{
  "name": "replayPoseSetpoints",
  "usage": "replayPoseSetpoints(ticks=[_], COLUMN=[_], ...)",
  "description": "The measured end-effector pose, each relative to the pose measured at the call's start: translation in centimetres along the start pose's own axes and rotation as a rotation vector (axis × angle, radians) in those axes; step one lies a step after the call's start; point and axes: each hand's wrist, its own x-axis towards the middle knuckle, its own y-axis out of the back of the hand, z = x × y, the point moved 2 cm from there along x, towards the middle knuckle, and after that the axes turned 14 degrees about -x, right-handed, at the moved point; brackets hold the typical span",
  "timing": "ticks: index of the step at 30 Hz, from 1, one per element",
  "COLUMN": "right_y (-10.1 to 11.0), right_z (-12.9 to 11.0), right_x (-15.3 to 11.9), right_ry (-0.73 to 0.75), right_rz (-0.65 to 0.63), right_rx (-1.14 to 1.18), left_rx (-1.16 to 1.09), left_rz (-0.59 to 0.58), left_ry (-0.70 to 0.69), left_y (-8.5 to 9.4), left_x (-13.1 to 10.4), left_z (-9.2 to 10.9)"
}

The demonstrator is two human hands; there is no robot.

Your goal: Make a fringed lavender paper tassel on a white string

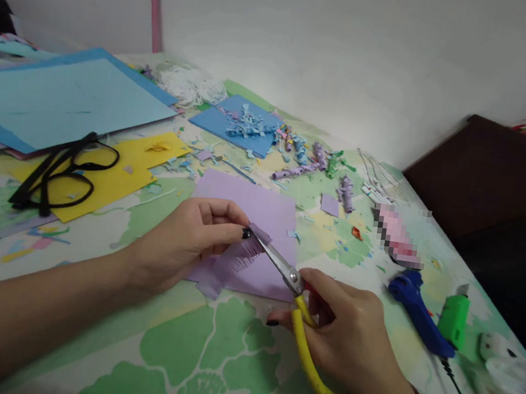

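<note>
My left hand (203,231) pinches a narrow purple paper strip (247,257) whose edge is cut into a fine fringe. Held in my right hand (342,327) is a pair of scissors (297,281) with yellow handles. The blades point to the left, and their tips reach the top end of the strip beside my left thumb. Whether the blades are fully closed is hard to see. Beneath both lies a flat purple paper sheet (247,198) on the flowered tablecloth (200,352).
Black glasses (69,171) rest on yellow paper (150,160). Blue sheets (60,101) lie far left. At the back are white string (193,84), a blue pad (239,124) and rolled paper pieces (299,169). To the right are a blue glue gun (420,316) and a green cutter (453,321).
</note>
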Motion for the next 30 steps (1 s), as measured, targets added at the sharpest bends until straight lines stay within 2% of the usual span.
replayPoseSetpoints(ticks=[10,30], right_y=[0.21,0.05], right_z=[-0.31,-0.02], right_x=[0.16,0.31], right_ry=[-0.050,-0.023], right_rz=[-0.084,-0.035], right_rx=[0.052,0.026], left_rx=[0.037,0.043], left_rz=[-0.023,-0.024], left_ry=[-0.035,-0.052], left_y=[-0.08,-0.01], left_x=[0.10,0.13], left_z=[0.22,0.24])
